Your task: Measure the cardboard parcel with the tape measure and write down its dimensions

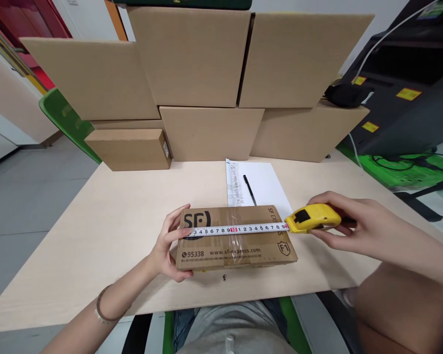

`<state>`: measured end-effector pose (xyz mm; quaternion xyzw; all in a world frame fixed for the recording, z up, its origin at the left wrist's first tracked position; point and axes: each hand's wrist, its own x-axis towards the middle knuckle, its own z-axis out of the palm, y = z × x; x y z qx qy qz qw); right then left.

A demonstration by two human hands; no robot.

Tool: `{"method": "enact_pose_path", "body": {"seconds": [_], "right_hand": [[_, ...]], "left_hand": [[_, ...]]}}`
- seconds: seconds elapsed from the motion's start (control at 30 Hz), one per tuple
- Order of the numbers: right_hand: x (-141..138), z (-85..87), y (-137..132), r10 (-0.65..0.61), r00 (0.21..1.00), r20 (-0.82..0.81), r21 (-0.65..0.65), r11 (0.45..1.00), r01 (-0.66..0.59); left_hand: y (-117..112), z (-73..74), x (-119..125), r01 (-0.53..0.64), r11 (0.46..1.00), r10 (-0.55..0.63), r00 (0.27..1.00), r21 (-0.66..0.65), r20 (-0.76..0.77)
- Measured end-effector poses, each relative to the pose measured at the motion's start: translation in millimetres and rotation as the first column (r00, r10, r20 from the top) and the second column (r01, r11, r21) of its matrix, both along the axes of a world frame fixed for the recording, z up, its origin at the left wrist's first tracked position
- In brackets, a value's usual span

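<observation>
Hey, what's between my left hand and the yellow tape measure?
In the head view, the pulled-out tape stretches from your left hand to the yellow tape measure, with the printed cardboard box beneath it.

"SF", "95338" on cardboard box [221, 244]

Got a brown cardboard box [217, 243], printed side up, long way left to right near the front edge of the desk [107, 216]. Has SF and a web address in black, plus shiny clear tape [237, 248] across the middle. Also a yellow-and-black tape measure [315, 217], pulled out, numbered white blade [238, 229] along the box top, case [321, 215] just past the right end.
</observation>
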<state>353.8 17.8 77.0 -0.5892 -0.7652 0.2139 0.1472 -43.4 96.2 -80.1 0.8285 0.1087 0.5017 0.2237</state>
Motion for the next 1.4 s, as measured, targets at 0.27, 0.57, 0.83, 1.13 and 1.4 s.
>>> {"method": "enact_pose_path", "body": {"seconds": [0.27,0.57,0.83,1.13,1.4], "right_hand": [[-117,17.3,38,0.352,0.936,0.018,-0.047,0.935,-0.351],[-148,17.9,54,0.391,0.919,-0.044,0.278,0.889,-0.364],[-98,-2.3,21,-0.059,0.931,-0.359,0.04,0.996,0.078],[-118,-76.1,18,0.003,0.983,-0.186,0.173,0.984,0.03],[-70,-97.1,76,-0.297,0.944,-0.147,0.023,0.953,0.303]], "left_hand": [[-5,-12.0,-2,0.019,0.988,-0.015,1.0,-0.156,0.026],[-16,2.2,3,0.0,0.89,0.095,0.978,-0.456,0.186],[-35,43.5,23,0.243,0.14,0.32,0.906,-0.96,0.276],[-23,29.2,33,0.183,0.012,0.432,0.886,-0.983,0.17],[-4,9.5,28,0.128,0.248,0.318,0.925,-0.96,0.206]]}}
